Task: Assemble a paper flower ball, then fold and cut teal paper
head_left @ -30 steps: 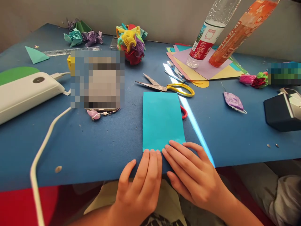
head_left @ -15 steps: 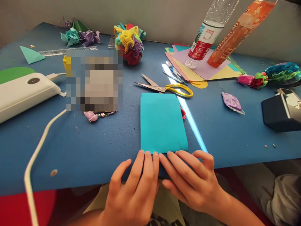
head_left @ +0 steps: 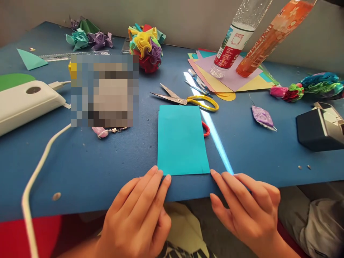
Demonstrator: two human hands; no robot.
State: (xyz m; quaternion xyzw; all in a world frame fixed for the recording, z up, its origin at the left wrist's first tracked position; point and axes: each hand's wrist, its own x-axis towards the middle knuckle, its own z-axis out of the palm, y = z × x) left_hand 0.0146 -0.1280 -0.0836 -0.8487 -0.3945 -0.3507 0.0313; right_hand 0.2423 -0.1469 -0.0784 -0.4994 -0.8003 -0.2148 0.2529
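A folded sheet of turquoise paper (head_left: 181, 141) lies flat on the blue table, its folded edge toward me. At its near left corner, the fingertips of my left hand (head_left: 141, 208) touch the edge, fingers stretched out. My right hand (head_left: 245, 208) rests by the near right corner with its fingers extended and its index fingertip close to the paper; whether it touches I cannot tell. Neither hand grips anything. Yellow-handled scissors (head_left: 185, 99) lie just beyond the paper, blades pointing left. A red handle loop (head_left: 206, 129) pokes out from under the paper's right side.
Two bottles, one clear (head_left: 228, 46) and one orange (head_left: 268, 41), stand on colored paper sheets (head_left: 231, 79) at the back. A paper ball (head_left: 146, 48), a white power bank (head_left: 27, 102) with a cable (head_left: 40, 172), and a black box (head_left: 317, 129) surround the work area.
My hands have moved apart along the near edge, the left toward the left corner and the right past the right corner. The paper's near right corner now lies flatter.
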